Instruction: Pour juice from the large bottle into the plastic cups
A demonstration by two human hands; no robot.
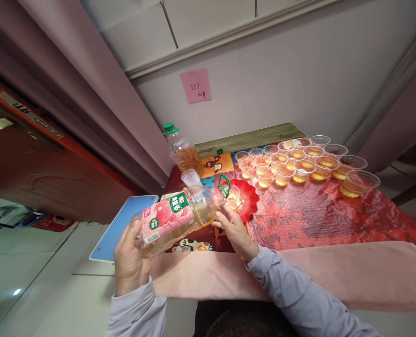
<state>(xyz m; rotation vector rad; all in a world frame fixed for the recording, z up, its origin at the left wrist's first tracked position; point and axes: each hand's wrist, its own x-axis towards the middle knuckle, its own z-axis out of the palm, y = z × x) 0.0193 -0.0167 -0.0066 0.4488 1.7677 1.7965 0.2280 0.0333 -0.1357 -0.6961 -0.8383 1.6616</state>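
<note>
Here's the clear bottle [176,217], pink label [169,215] facing up, tilted right over on its side above the table [299,224], pale yellow liquid [205,216] inside! Its neck, green loop [220,181] and all, hangs by the left edge of the scalloped red bowl [252,204].

The tilted bottle [174,216] partly hides the red bowl [252,202]. The table's [299,217] near right corner is cut off.
</note>
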